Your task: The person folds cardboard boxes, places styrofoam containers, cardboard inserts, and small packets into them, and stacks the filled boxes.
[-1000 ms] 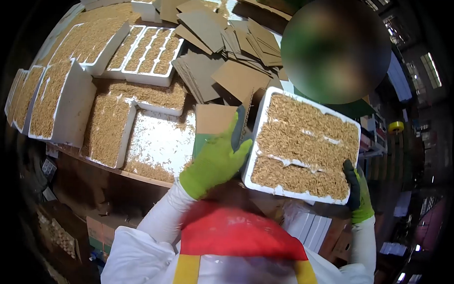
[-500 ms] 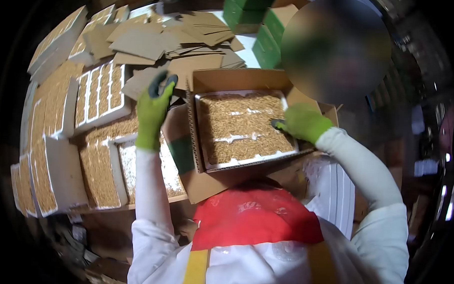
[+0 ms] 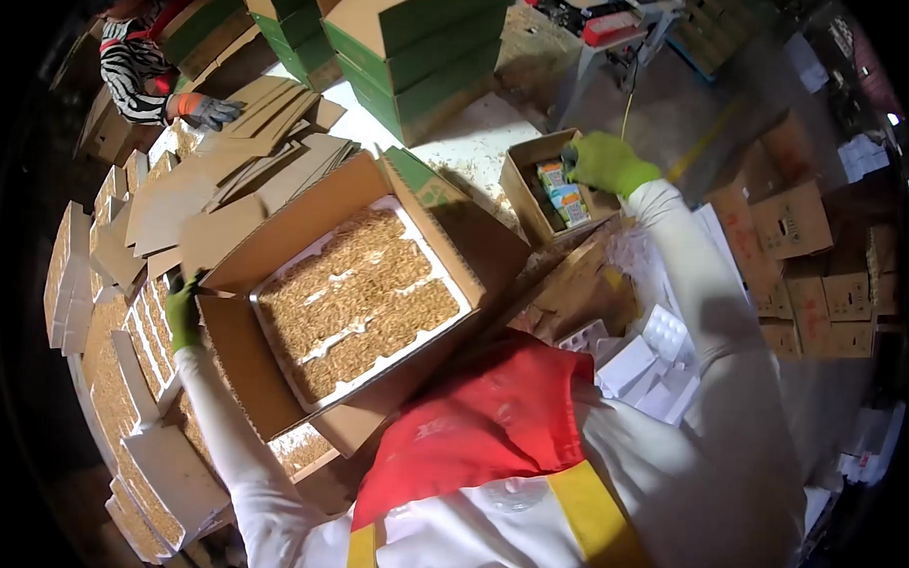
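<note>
Carton (image 3: 307, 215) x1 w/ 1 tray (image 3: 346, 388), L hand (image 3: 183, 315) @ edge.

At my upper left, a co-worker (image 3: 131, 77) wears a zebra-striped top. Ahead of me, a red-sided machine (image 3: 610, 29) sits on a stand (image 3: 580, 76). To my right, printed brown cartons (image 3: 792, 224) are piled up.

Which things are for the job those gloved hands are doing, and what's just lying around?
Probably the job:
- open cardboard box, at the left hand
- white tray of brown bits inside
- colourful packets, near the right hand

Probably just lying about:
- printed brown cartons
- white plastic pieces
- red-and-grey machine
</note>
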Demonstrator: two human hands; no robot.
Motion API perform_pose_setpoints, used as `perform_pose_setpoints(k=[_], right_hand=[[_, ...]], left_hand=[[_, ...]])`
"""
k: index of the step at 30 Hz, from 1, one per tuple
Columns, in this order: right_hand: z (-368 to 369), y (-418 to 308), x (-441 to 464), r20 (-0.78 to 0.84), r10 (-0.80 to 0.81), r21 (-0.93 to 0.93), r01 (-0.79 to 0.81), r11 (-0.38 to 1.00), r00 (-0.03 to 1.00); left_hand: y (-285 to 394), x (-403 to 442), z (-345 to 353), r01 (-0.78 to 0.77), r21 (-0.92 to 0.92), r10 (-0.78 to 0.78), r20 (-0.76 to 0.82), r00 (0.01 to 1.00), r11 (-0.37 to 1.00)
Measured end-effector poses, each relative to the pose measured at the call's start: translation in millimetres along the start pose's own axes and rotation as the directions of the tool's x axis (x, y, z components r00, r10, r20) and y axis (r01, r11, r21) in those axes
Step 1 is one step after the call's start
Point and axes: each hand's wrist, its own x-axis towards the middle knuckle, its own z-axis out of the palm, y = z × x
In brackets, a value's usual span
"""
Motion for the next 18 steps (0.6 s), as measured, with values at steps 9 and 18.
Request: perform_pose_setpoints(k=[9, 18], right_hand=[[144.7, 24.6, 33.9, -0.031, -0.159, -0.260, 0.145, 0.955, 0.987], [-42.9, -55.4, -5.5, -0.423, -0.254, 0.780, 0.492, 0.386, 0.870]], left_hand=[[71.6, -66.1, -96.8, -0.180, 0.277, 0.230, -0.159, 0.960, 0.944], [122.7, -190.6, -2.5, -0.494, 0.532, 0.681, -0.240, 0.692, 0.688]])
